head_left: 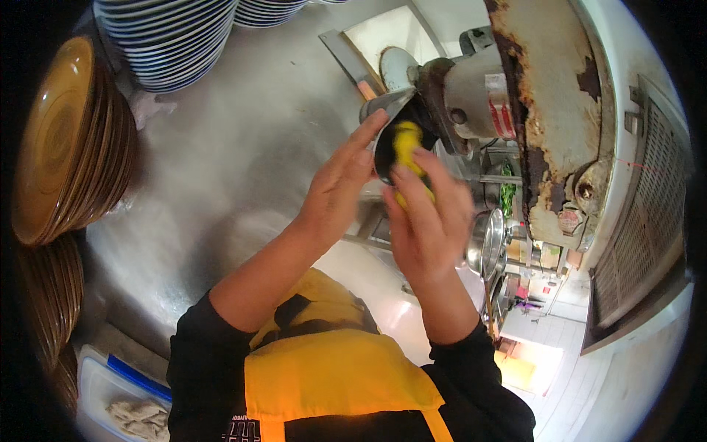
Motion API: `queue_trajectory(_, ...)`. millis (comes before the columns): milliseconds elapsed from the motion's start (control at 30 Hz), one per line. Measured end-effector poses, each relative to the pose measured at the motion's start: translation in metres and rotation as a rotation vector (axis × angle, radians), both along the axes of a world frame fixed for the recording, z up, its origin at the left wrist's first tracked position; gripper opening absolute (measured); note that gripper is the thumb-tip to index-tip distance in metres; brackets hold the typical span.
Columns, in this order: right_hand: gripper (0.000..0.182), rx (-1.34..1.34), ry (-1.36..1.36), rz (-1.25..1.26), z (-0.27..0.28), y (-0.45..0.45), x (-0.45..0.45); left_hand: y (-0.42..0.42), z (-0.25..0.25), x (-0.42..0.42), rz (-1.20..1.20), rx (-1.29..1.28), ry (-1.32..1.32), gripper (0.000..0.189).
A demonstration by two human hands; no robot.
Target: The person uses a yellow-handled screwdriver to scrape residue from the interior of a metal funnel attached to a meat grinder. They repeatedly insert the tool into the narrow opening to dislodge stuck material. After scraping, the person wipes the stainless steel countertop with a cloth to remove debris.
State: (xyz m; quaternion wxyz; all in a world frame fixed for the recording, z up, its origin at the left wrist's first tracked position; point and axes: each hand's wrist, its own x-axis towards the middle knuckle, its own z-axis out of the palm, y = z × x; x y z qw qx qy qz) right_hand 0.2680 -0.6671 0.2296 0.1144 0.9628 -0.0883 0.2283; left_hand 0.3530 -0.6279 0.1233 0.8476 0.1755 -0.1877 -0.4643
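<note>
My right hand (431,212) grips a yellow object with dark markings (407,141), blurred, so its kind cannot be told. It is held over the dark, hollow opening (389,146) of a curved metal piece (381,105) at the front of a grey metal machine (472,94). Along the left rim of that opening rests my left hand (339,182), its fingers stretched upward and touching the edge. Whether its fingers close around the rim is hidden.
Stacks of brown plates (52,149) and blue-rimmed dishes (171,44) stand on the steel counter (259,110) at left. A plastic tub (96,387) holds a cloth (138,417). A rusty, peeling metal housing (558,110) rises at right, with steel pots (486,243) beyond.
</note>
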Motion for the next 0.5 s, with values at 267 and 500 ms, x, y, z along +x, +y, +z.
queue_trajectory(267,0.038,0.158,-0.043,0.060,0.002,-0.002,0.001,-0.001,-0.002,0.003,0.076,-0.017,-0.196,0.047)
queue_trajectory(500,0.048,0.289,0.018,0.227,0.033,0.036,-0.015,0.000,-0.003,0.007,0.090,0.140,-0.274,0.048)
